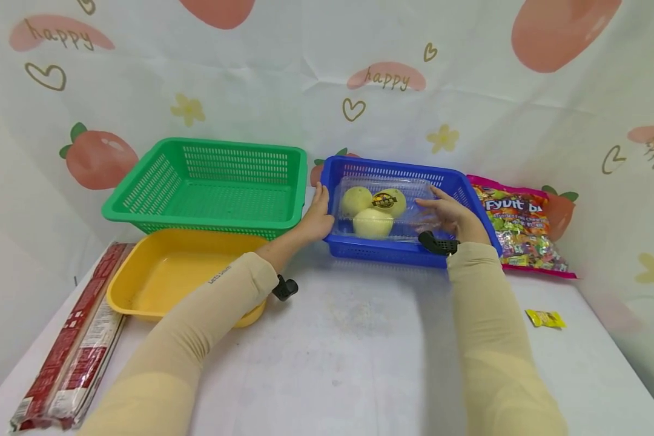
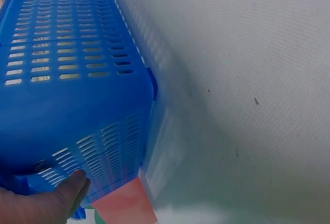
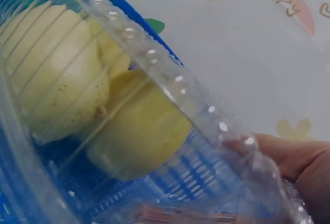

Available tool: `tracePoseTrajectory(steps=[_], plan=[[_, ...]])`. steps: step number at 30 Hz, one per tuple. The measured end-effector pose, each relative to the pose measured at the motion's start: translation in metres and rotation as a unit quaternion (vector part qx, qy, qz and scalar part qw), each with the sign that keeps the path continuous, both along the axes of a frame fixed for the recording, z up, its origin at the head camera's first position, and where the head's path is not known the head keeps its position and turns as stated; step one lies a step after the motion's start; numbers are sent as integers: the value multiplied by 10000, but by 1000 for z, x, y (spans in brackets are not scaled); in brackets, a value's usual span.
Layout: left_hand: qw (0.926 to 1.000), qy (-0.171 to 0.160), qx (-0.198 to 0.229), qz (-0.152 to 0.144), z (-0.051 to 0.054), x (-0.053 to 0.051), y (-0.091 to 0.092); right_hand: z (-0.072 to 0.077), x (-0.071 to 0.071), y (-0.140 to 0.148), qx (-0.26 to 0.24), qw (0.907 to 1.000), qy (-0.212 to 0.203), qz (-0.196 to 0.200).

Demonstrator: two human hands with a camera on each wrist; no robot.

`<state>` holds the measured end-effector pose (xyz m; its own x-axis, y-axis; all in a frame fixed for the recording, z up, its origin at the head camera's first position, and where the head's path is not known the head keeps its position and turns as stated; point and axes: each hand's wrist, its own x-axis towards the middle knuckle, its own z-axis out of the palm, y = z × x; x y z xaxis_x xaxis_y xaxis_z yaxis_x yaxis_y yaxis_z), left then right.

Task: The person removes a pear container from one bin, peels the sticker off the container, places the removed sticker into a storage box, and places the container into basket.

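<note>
A clear plastic box (image 1: 409,209) with several pale yellow-green round fruits (image 1: 373,223) and a dark label lies in the blue basket (image 1: 392,253). My right hand (image 1: 452,215) grips the box's right end; in the right wrist view the hand (image 3: 296,162) has its thumb at the ridged edge of the clear box (image 3: 180,87), with fingers seen blurred through the plastic. My left hand (image 1: 316,218) rests against the blue basket's left side, its fingers extended. In the left wrist view, the left hand (image 2: 49,201) touches the slotted end wall of the blue basket (image 2: 77,105).
A green basket (image 1: 223,226) stands at the back left, with a yellow basin (image 1: 169,272) in front of it. Long red-and-white packages (image 1: 76,339) lie at the far left. Right of the blue basket are a candy bag (image 1: 518,224) and a small yellow packet (image 1: 546,318).
</note>
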<state>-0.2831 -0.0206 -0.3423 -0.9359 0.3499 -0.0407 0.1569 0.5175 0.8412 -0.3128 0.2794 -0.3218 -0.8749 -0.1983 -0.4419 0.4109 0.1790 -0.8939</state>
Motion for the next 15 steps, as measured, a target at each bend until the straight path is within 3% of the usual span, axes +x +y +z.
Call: tracePoseTrajectory(steps=[11,15], plan=[[10000,-16,28,37,0,2,1,11,2,6,-544,9985,-91,-63],[10000,22,-3,38,-1,1,1,14,2,9,-514,9986,-53,-77]])
